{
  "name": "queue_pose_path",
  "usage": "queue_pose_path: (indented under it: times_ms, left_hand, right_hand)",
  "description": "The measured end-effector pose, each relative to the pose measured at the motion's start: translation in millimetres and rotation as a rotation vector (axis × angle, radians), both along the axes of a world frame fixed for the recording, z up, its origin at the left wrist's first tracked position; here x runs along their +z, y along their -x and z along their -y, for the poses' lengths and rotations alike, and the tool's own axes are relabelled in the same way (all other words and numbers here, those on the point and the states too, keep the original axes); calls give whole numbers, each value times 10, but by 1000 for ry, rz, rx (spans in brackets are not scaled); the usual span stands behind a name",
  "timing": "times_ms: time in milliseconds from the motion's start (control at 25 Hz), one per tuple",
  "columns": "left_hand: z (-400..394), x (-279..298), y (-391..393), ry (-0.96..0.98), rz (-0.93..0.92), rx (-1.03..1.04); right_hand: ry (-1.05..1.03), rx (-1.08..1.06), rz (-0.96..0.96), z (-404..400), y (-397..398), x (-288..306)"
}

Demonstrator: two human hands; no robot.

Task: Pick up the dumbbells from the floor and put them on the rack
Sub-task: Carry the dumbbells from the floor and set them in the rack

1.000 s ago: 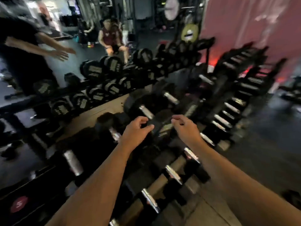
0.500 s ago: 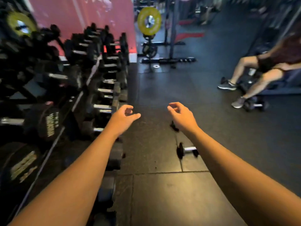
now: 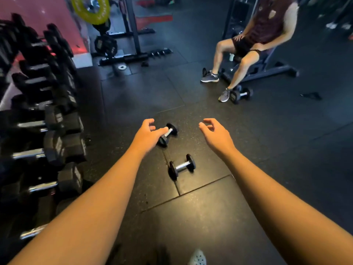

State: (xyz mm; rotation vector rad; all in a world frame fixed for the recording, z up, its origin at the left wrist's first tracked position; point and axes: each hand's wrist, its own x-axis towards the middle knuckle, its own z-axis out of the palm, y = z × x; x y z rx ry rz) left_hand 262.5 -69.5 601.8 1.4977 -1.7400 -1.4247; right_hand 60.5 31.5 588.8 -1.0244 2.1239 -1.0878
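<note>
Two small black dumbbells with chrome handles lie on the dark rubber floor. The nearer dumbbell [image 3: 182, 166] rests between my forearms. The farther dumbbell [image 3: 169, 133] lies just beyond my left hand [image 3: 148, 134], whose curled fingers overlap its handle in the view; contact cannot be told. My right hand [image 3: 214, 133] hovers to the right, fingers apart, holding nothing. The dumbbell rack [image 3: 47, 119] runs along the left edge, filled with black hex dumbbells.
A person sits on a bench [image 3: 267, 62] at the upper right, with another dumbbell [image 3: 240, 94] by their shoe. A stand with a yellow weight plate [image 3: 90, 8] is at the top left. A white shoe [image 3: 197, 258] shows at the bottom edge.
My view has turned from the rack to the floor. Both hands stay stretched out and empty, and the two floor dumbbells have come into view beneath them.
</note>
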Motion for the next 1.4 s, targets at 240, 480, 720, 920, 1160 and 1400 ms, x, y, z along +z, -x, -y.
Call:
queue_pose_path:
  times_ms: [240,480,720,920,1160,1400]
  left_hand:
    - [571,-672,760,-139,10,111]
    - [1403,-1769,1227,-286,107,239]
    - [2087,-3213,1676,-480,206,308]
    - [2331,-4700,1840,-556,319,461]
    - [2333,-6286,2081,-604,387,618]
    - [2341,-7360,2174,-703,501,656]
  right_hand:
    - [-138,-15,2,550,712,-592]
    - [-261,38,-6,1592,1167,-1590]
    - [-421,103,27,2511,1543,-3038]
    - [-539,143,21,2838,1893,-4517]
    - [-662,246,18,3052,2019,-6222]
    - [-775,287,59,3182,1832,-7286]
